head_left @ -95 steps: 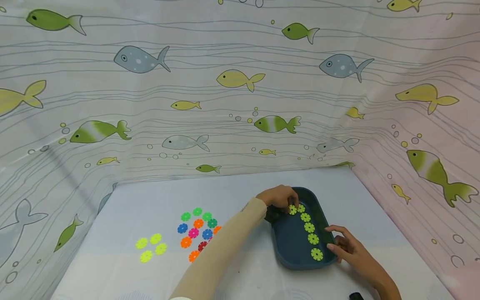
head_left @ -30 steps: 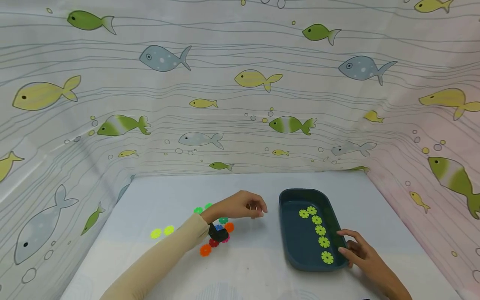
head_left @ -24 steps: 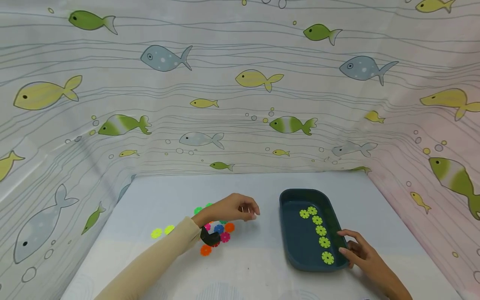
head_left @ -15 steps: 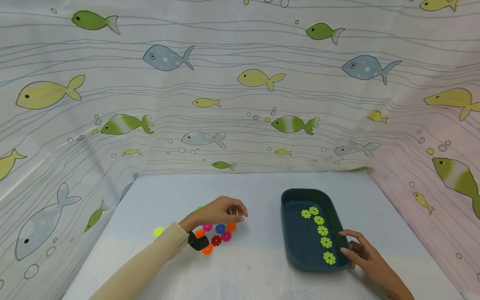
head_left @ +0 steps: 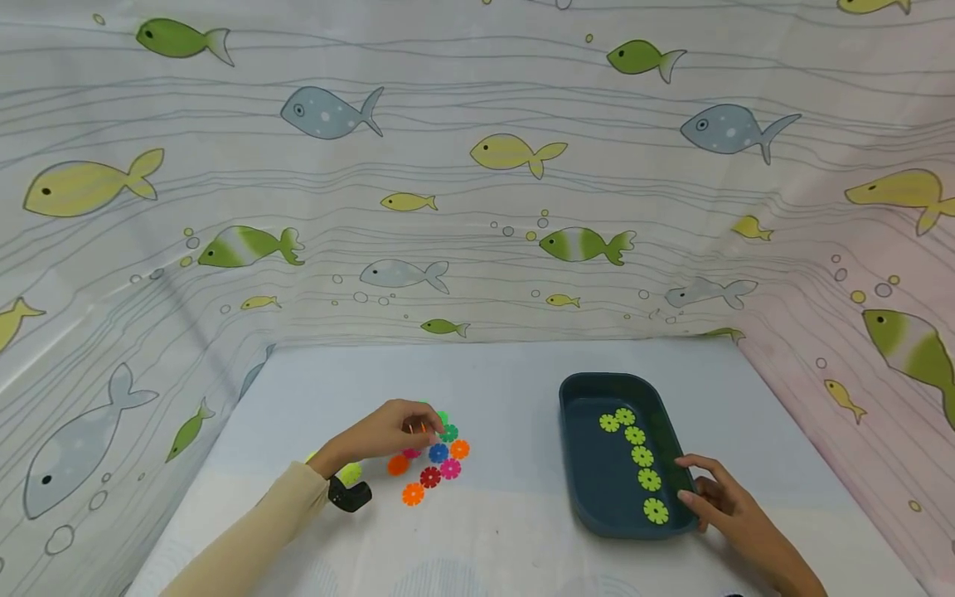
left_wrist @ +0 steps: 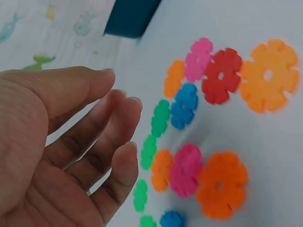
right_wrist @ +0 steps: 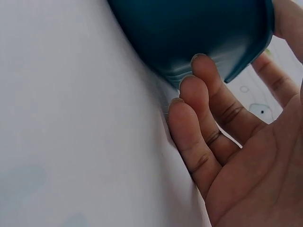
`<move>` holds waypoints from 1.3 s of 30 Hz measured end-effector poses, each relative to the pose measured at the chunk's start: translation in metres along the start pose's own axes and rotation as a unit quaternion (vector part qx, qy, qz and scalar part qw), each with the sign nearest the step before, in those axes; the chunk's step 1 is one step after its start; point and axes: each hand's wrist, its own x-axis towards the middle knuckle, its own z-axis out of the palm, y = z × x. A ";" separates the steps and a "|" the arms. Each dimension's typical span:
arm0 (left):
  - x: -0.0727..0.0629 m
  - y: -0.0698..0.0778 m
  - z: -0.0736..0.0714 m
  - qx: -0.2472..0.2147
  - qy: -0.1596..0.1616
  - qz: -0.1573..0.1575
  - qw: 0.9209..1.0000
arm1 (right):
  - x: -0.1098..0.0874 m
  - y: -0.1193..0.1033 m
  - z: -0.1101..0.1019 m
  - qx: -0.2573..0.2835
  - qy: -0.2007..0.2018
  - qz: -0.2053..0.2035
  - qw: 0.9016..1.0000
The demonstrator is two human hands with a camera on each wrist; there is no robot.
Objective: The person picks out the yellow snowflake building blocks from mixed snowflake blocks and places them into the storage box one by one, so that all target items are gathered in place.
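Observation:
My left hand (head_left: 391,427) hovers over a group of flower-shaped plastic discs on the table, fingers loosely bent and holding nothing. In the left wrist view a gap shows between thumb and fingertips (left_wrist: 127,109). Near it lie a blue disc (head_left: 438,453), a red disc (head_left: 430,477), orange discs (head_left: 413,494), pink ones and green ones; the hand hides some. My right hand (head_left: 719,502) grips the right rim of a dark blue tray (head_left: 597,497), with its lower fingers (right_wrist: 185,120) by the outer wall. Several yellow-green discs (head_left: 642,456) lie inside in a bent line.
A yellow disc (head_left: 349,473) shows beside the left wrist, which carries a black device (head_left: 351,495). The white table (head_left: 515,506) runs back to a fish-patterned sheet (head_left: 477,274) hanging behind and along both sides.
My left hand has moved left, from the tray to above the coloured discs, its fingers no longer at the yellow-green disc. My right hand stays at the tray's rim.

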 end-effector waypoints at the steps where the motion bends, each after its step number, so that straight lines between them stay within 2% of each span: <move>1: -0.004 -0.002 -0.001 0.001 0.005 -0.005 1.000 | 0.000 0.000 0.000 0.002 -0.001 -0.004 1.000; 10: -0.040 -0.017 -0.012 -0.007 0.051 -0.049 0.997 | 0.001 -0.001 0.001 -0.006 0.001 -0.023 1.000; 16: -0.062 -0.031 -0.024 0.012 0.081 -0.065 0.995 | 0.001 0.000 0.001 -0.010 0.005 -0.016 1.000; 20: -0.077 -0.043 -0.034 0.030 0.102 -0.075 0.992 | 0.000 -0.001 0.002 -0.009 0.011 0.003 1.000; 24: -0.091 -0.052 -0.041 0.032 0.118 -0.104 0.987 | -0.001 -0.002 0.002 -0.013 0.009 0.011 1.000; 27: -0.097 -0.058 -0.045 0.036 0.127 -0.114 0.985 | -0.001 -0.001 0.002 -0.019 0.010 0.011 1.000; 33: -0.105 -0.073 -0.049 0.031 0.128 -0.115 0.985 | 0.000 -0.002 0.002 -0.011 0.007 0.002 1.000; 39: -0.109 -0.077 -0.051 0.030 0.121 -0.120 0.985 | -0.001 -0.001 0.003 -0.015 0.009 -0.006 1.000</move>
